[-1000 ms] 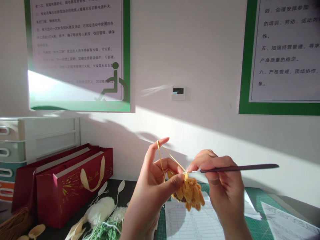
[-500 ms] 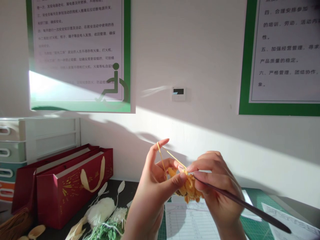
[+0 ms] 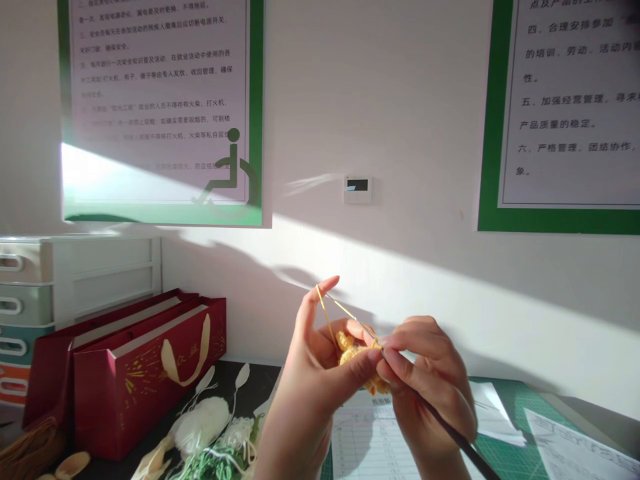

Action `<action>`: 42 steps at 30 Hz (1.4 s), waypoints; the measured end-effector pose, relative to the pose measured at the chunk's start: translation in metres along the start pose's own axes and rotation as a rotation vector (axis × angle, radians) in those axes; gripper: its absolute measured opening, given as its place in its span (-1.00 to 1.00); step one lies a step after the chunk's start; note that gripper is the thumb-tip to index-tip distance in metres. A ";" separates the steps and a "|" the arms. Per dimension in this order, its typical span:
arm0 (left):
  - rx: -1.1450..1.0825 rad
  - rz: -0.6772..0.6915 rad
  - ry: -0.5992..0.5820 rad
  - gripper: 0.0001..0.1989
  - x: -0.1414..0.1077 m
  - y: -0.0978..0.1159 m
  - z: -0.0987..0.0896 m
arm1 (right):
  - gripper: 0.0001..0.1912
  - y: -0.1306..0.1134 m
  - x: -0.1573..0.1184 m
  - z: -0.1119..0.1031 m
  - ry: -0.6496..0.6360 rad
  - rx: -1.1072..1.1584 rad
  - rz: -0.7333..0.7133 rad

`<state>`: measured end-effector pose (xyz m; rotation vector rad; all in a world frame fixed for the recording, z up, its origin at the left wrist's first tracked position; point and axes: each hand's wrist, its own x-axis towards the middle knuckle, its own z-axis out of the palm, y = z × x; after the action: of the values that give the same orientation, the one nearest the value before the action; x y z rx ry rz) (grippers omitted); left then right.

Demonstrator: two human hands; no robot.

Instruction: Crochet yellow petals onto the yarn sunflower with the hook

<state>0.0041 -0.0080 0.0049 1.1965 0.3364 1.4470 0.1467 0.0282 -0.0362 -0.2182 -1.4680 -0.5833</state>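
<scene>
In the head view my left hand [image 3: 325, 380] pinches a small piece of yellow crochet work [image 3: 347, 350] between thumb and fingers. Its index finger points up, with yellow yarn [image 3: 345, 310] looped over it and running down to the stitches. My right hand [image 3: 430, 380] is closed on a crochet hook [image 3: 450, 427] with a dark handle, which slants down to the right. The hook's thin metal end meets the work at my left thumb tip. My fingers hide much of the crochet piece.
Red gift bags [image 3: 150, 373] and a drawer unit [image 3: 105, 273] stand at the left. A white yarn ball [image 3: 203, 427] and green yarn [image 3: 215, 460] lie nearby. Printed sheets [image 3: 370, 440] rest on a green cutting mat [image 3: 505, 393]. Behind is a wall with posters [image 3: 255, 100].
My right hand has lowered slightly and tilted the hook more steeply, its handle end now past the bottom edge. The crochet piece has turned and is more covered by my fingers.
</scene>
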 end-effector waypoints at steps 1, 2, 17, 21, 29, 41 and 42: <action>0.007 0.023 0.023 -0.01 0.000 0.000 0.002 | -0.53 -0.002 0.001 0.002 0.013 -0.042 -0.016; 0.014 0.049 0.049 -0.01 -0.001 -0.001 0.004 | -0.53 -0.003 0.002 0.003 0.022 -0.092 -0.030; 0.091 0.109 0.040 0.14 0.003 0.002 -0.008 | -0.79 -0.013 0.008 0.008 0.259 0.380 0.678; 0.036 0.070 0.019 0.11 0.005 0.000 -0.008 | -0.64 -0.007 0.011 0.008 0.169 0.669 0.958; 0.010 0.123 0.126 0.09 0.004 -0.009 0.001 | -0.89 0.001 -0.001 0.004 -0.008 0.281 0.467; -0.104 -0.094 -0.064 0.14 0.015 -0.005 -0.020 | -0.92 -0.001 -0.004 0.013 0.217 0.577 0.578; -0.092 -0.082 -0.067 0.13 0.014 -0.004 -0.021 | -0.90 -0.002 -0.002 0.012 0.242 0.612 0.621</action>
<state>-0.0077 0.0136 -0.0003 1.1416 0.2669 1.3347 0.1347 0.0327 -0.0371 -0.1033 -1.1932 0.3360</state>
